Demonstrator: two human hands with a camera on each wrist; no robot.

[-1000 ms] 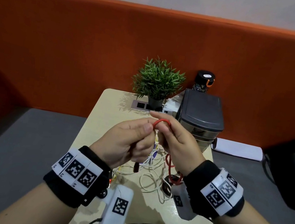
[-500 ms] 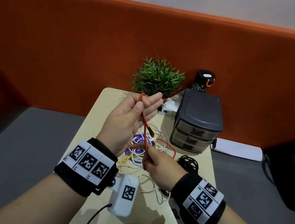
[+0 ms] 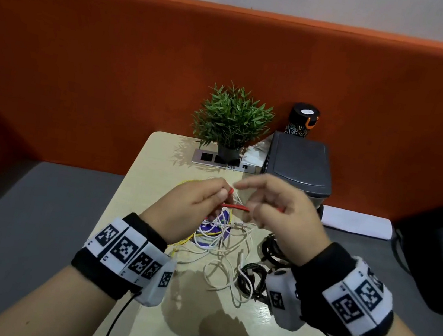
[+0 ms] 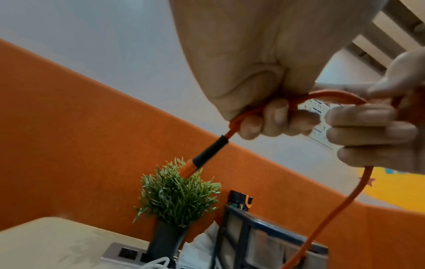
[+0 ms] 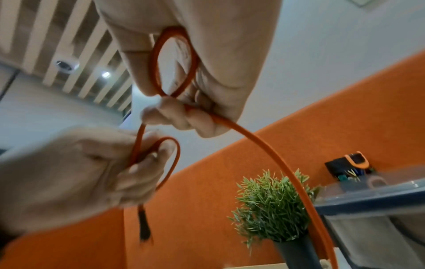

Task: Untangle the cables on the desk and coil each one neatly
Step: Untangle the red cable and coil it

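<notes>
A red cable [image 3: 235, 206] runs in a short stretch between my two hands above the desk [image 3: 158, 164]. My left hand [image 3: 220, 196] pinches it in folded strands near its black-sleeved plug [image 4: 210, 152]. My right hand [image 3: 252, 205] holds a small loop of the same cable [image 5: 174, 60] in curled fingers, index finger stretched out. The rest of the red cable [image 4: 333, 209] hangs down toward the desk. Below the hands lies a tangle of white and yellow cables [image 3: 221, 242]. A black cable [image 3: 253, 279] lies bundled at the right.
A potted plant [image 3: 231, 120], a socket strip [image 3: 221, 160] and a grey drawer unit [image 3: 299, 161] with a dark bottle [image 3: 302, 119] behind it stand at the desk's far end. An orange partition [image 3: 115, 67] backs the desk. A black bag [image 3: 442, 250] sits at the right.
My left hand has come down from its raised position and my right hand has risen; both now meet level above the tangle, with only a short red stretch between them.
</notes>
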